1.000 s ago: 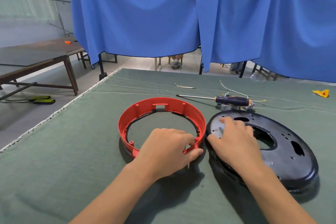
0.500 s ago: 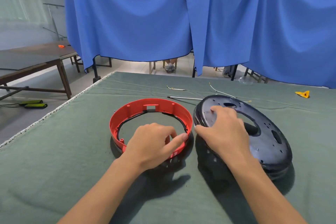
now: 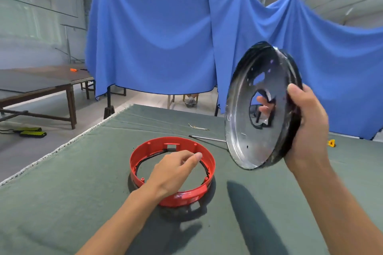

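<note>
Disc [image 3: 248, 134] tilts near-upright, rim gripped by right hand [image 3: 308, 122].

Head-worn wide view, facing forward, close above left hand [image 3: 173, 172]

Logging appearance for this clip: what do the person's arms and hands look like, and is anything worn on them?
Both are bare. The left hand and right hand have no gloves, and no rings show. The left forearm and right forearm are uncovered down to the frame edge: no sleeves, watch, bracelet or markings are visible.
</note>
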`<state>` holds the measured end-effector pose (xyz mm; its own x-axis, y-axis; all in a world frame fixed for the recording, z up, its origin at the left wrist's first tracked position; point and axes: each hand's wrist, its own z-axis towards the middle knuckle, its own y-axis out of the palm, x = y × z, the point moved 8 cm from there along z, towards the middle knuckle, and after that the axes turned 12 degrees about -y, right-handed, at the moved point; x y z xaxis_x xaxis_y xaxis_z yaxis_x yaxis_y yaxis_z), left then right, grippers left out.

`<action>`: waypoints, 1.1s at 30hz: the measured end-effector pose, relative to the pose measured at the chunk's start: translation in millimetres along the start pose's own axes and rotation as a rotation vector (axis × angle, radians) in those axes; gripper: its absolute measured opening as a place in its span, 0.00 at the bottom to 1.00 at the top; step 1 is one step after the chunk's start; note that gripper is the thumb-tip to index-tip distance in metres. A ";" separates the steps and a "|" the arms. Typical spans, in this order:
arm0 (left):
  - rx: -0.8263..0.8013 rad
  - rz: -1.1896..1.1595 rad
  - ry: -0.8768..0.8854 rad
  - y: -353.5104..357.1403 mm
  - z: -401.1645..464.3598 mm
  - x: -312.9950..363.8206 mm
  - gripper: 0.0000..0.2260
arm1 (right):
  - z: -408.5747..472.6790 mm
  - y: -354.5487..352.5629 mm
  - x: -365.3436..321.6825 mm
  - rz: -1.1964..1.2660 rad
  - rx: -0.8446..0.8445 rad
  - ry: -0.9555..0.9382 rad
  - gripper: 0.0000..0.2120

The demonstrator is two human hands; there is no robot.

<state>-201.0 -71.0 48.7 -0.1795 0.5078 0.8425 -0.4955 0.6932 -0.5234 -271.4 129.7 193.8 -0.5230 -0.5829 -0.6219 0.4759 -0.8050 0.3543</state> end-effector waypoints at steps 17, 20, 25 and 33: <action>0.412 -0.636 -0.119 -46.5 19.1 -23.7 0.07 | -42.6 -68.2 166.0 -0.081 0.209 0.528 0.13; 0.367 -0.521 -0.112 -51.4 25.1 -30.0 0.16 | -46.9 -77.5 180.6 -0.395 0.140 0.515 0.04; 0.617 -0.067 -0.233 -92.2 18.1 -54.0 0.19 | -51.6 -95.2 180.5 -0.537 0.261 0.467 0.08; 0.458 0.504 -0.743 -107.9 7.7 -125.2 0.12 | -68.0 -114.9 180.4 -0.488 0.433 0.539 0.07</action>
<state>-131.6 -213.3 0.7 -0.8651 0.1315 0.4841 -0.4666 0.1434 -0.8728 -372.4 124.5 -6.6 -0.1383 -0.1147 -0.9837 -0.0860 -0.9881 0.1273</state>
